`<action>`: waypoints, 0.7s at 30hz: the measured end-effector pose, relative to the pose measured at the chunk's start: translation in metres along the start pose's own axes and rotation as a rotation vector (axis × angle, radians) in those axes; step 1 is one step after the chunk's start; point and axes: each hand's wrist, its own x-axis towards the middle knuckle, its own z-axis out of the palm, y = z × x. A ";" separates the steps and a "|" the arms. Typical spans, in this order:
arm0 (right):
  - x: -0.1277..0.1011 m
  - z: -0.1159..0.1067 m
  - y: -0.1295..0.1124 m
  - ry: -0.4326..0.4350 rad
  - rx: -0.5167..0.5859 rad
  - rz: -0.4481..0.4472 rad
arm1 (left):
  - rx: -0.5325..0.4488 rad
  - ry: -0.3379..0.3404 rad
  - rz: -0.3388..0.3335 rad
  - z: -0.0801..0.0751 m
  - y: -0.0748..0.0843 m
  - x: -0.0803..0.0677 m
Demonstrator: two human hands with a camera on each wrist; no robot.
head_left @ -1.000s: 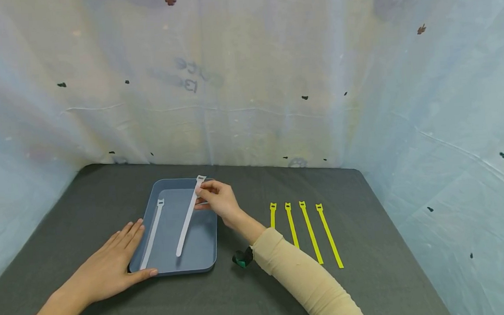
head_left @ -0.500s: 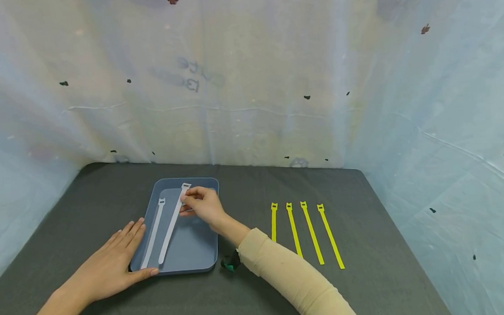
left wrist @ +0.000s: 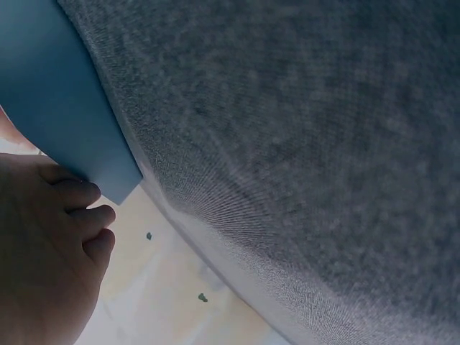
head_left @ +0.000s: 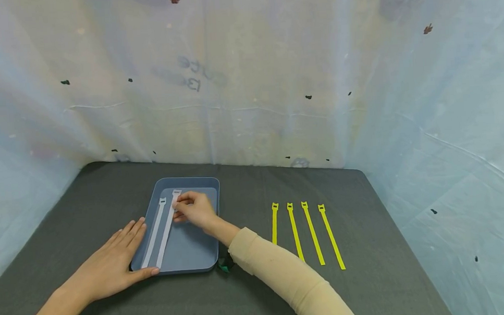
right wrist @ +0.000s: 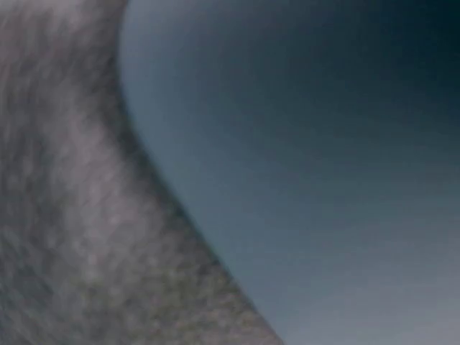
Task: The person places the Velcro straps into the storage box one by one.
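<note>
A flat white strap [head_left: 166, 232], long and narrow with a small slotted head at its far end, is pinched near that head by the curled fingers of the right hand [head_left: 193, 210]. The strap is laid lengthwise inside a shallow blue tray [head_left: 197, 250], its tail reaching toward the near rim. Just beside it on the left, a second white strap [head_left: 153, 233] of the same shape is laid almost parallel, the two close together along their length.

The tray is rectangular with rounded corners and a low raised lip; its surface looks smooth and matte, like moulded plastic. Its near left corner is held by the left hand [head_left: 109, 267], whose grip is open: the fingers are stretched flat along the tray's left edge and the thumb is pressed against the near rim. In the left wrist view the fingertips [left wrist: 75, 194] are seen against the blue corner [left wrist: 65, 108].

The tray is carried by a counter [head_left: 372, 275] covered in dark grey, finely textured felt-like cloth. To the right, well apart from the tray, four yellow straps [head_left: 306, 231] are laid out in a neat row, slotted heads away from the person. The right forearm is covered by a beige knit sleeve [head_left: 281, 274]. Pale, wrinkled translucent sheeting [head_left: 247, 80] is hung around the counter.
</note>
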 end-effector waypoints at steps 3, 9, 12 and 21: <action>0.002 0.001 0.002 -0.009 -0.041 -0.004 | -0.001 -0.001 0.000 0.000 0.000 0.000; 0.006 0.002 0.004 -0.019 -0.145 -0.022 | 0.000 0.000 0.002 -0.001 0.000 0.000; 0.008 0.001 0.005 -0.025 -0.228 -0.025 | -0.003 -0.001 0.003 -0.002 0.001 0.000; 0.021 -0.003 0.010 -0.054 -0.482 -0.032 | -0.011 -0.009 0.003 -0.002 0.001 0.000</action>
